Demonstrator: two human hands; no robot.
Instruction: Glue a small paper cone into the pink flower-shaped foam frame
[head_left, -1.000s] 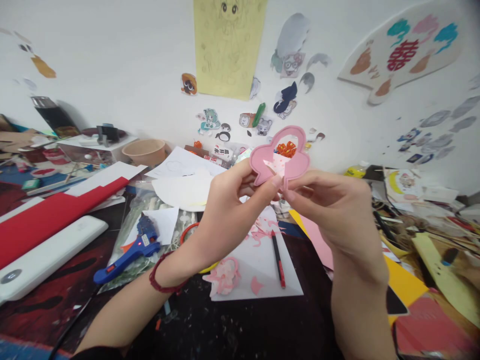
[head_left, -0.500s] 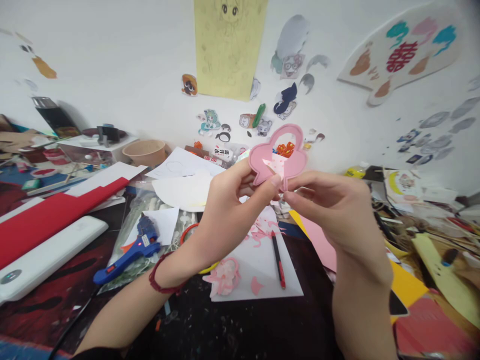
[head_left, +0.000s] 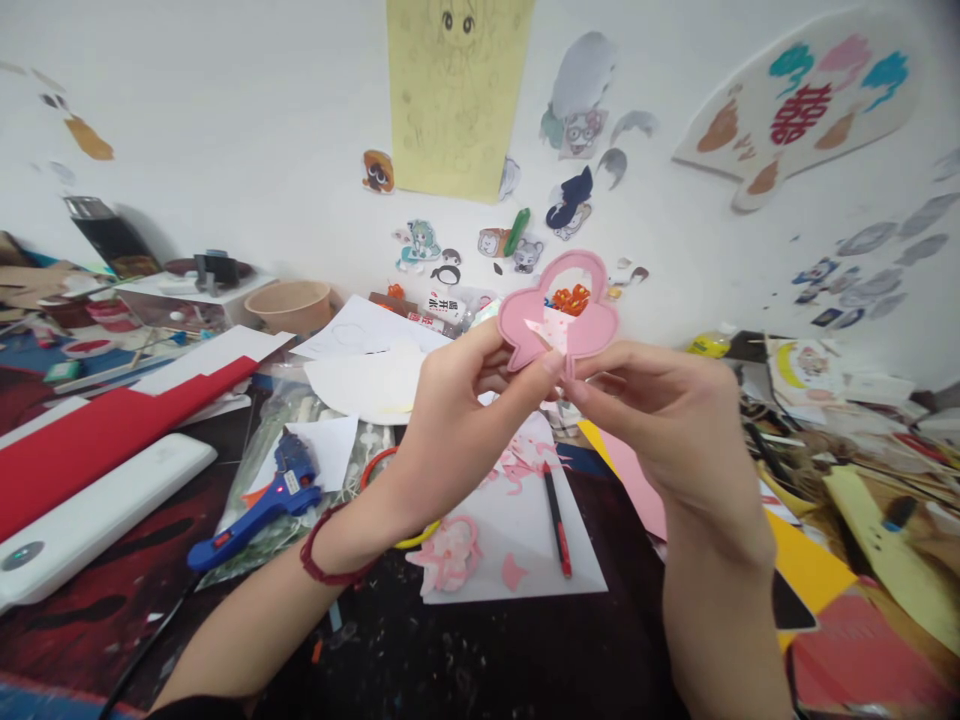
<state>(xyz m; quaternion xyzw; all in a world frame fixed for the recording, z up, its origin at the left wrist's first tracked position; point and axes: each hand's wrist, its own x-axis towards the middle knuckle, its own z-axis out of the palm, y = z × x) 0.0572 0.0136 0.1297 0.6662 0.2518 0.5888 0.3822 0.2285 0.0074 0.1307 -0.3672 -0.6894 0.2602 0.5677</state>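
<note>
A pink paper cutout (head_left: pixel 592 332) with rounded lobes and an open hole at its top is held up over the table. My left hand (head_left: pixel 472 420) pinches its lower middle, the thumb lying across the front. At its lower right edge, the thumb and fingers of my right hand (head_left: pixel 660 410) are closed on it as well. Below the hands lies a white sheet (head_left: pixel 547 585) with pink scraps (head_left: pixel 514 571), a layered pink paper piece (head_left: pixel 450 555) and a black-and-red pencil (head_left: pixel 558 525).
To the left are a blue glue gun (head_left: pixel 289 485), a white elongated device (head_left: pixel 112 510) and a red strip (head_left: pixel 135 425). A beige bowl (head_left: pixel 289 304) stands near the wall. Yellow paper (head_left: pixel 810 565) and a red notebook (head_left: pixel 862 660) lie on the right.
My right wrist has shifted slightly to the left. Both hands keep their grip on the pink cutout, which stays almost in the same place.
</note>
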